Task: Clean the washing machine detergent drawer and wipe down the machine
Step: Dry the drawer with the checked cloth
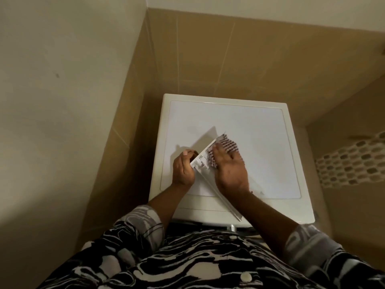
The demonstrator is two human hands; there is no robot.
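A white washing machine point(260, 130) stands below me, its flat top facing the camera. The white detergent drawer point(201, 161) lies diagonally on that top, its long front panel running toward the machine's near edge. My left hand point(183, 170) grips the drawer's left side. My right hand point(229, 170) presses a checked red-and-white cloth point(229, 144) down into the drawer's compartments. The cloth sticks out past my fingertips. Most of the drawer's inside is hidden under my right hand.
Tan tiled walls point(208, 59) close in behind and to the left of the machine. A mosaic tile strip point(350, 161) runs along the wall at the right. My patterned black-and-white garment point(187, 263) fills the bottom of the view.
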